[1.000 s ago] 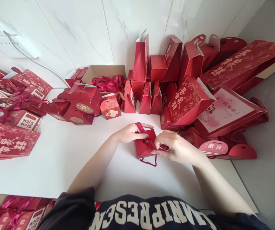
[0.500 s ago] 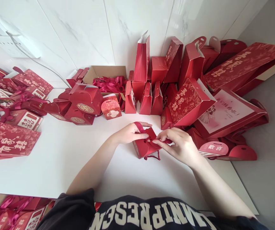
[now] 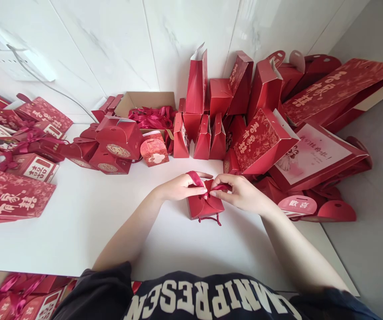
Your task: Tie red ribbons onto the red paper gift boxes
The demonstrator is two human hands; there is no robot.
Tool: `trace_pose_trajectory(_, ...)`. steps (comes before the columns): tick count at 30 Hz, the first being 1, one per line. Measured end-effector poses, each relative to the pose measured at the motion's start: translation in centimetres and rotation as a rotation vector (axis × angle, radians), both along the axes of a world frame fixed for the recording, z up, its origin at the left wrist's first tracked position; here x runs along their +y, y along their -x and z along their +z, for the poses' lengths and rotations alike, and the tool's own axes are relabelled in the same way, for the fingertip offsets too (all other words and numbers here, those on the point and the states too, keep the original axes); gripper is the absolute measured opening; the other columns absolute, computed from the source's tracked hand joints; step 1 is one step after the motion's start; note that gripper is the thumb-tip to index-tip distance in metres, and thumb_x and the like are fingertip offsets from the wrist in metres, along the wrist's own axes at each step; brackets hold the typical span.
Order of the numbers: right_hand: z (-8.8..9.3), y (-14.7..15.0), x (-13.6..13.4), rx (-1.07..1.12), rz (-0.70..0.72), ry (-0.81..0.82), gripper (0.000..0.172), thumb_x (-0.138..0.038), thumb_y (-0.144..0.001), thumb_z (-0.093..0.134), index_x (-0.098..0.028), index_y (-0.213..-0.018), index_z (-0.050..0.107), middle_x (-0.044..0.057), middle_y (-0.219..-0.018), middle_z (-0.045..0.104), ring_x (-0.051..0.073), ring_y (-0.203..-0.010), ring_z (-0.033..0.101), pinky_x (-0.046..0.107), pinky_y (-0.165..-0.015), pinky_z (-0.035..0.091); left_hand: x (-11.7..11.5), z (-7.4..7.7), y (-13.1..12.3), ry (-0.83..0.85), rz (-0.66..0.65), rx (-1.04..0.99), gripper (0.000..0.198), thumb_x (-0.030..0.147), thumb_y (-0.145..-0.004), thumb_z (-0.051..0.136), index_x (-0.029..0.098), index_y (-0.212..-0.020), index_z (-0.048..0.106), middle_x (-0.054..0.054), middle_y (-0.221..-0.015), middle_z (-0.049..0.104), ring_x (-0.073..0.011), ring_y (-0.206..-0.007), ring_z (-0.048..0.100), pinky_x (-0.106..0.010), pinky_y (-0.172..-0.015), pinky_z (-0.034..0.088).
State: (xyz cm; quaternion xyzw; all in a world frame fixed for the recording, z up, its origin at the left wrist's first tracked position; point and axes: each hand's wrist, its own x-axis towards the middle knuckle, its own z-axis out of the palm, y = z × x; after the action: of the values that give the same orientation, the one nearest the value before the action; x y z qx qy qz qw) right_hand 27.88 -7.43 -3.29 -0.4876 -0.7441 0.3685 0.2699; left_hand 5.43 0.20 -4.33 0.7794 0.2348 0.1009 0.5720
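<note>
A small red gift box (image 3: 204,208) with folded top flaps sits on the white table in front of me. Dark red ribbon (image 3: 196,178) loops over the fingers of my left hand (image 3: 181,186), which pinches it at the top of the box. From the other side, my right hand (image 3: 236,191) pinches the ribbon close to the flap holes. The fingertips of both hands nearly meet above the lid. A thin red cord (image 3: 211,218) hangs at the box's near side and rests on the table.
Behind stands a cardboard box (image 3: 144,98) of loose ribbon. Red gift boxes (image 3: 119,138) lie left of it, and upright red bags (image 3: 196,84) crowd the back and right. Ribboned boxes (image 3: 38,168) fill the far left. The white table (image 3: 87,222) meets a tiled wall.
My right hand has moved left and slightly up, bringing its fingertips close to my left ones at the lid. The box has turned slightly. My left hand has barely moved.
</note>
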Motion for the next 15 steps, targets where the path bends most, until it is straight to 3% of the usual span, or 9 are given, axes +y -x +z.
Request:
trace_pose_trajectory(4, -0.1, -0.2, 0.4, 0.034, 0.03, -0.162, 0.003, -0.023, -0.09, 0.063, -0.021, -0.088, 0.064, 0.002, -0.088, 0.063, 0.016, -0.077, 0.057, 0.028, -0.072, 0.044, 0.0, 0.3, -0.2, 0.016, -0.047, -0.029, 0.028, 0.036, -0.094, 0.055, 0.017, -0.084, 0.074, -0.008, -0.137, 0.056, -0.025, -0.127, 0.053, -0.035, -0.107, 0.042)
trace_pose_trajectory(9, -0.7, -0.6, 0.5, 0.076, 0.061, -0.264, 0.007, -0.022, -0.091, 0.063, -0.02, -0.084, 0.064, 0.004, -0.087, 0.062, 0.016, -0.078, 0.056, 0.029, -0.07, 0.045, 0.2, 0.2, -0.5, 0.054, -0.113, -0.04, 0.034, 0.036, -0.096, 0.051, 0.015, -0.082, 0.074, -0.01, -0.117, 0.066, -0.0225, -0.109, 0.063, -0.034, -0.096, 0.048)
trace_pose_trajectory(15, -1.1, -1.3, 0.5, 0.06, 0.118, -0.304, 0.011, -0.018, -0.093, 0.057, -0.02, -0.084, 0.062, 0.005, -0.089, 0.059, 0.016, -0.08, 0.056, 0.029, -0.07, 0.046, 0.3, -0.1, -0.4, 0.076, -0.137, -0.038, 0.033, 0.039, -0.095, 0.053, 0.016, -0.084, 0.074, -0.009, -0.104, 0.07, -0.0203, -0.103, 0.064, -0.033, -0.1, 0.045)
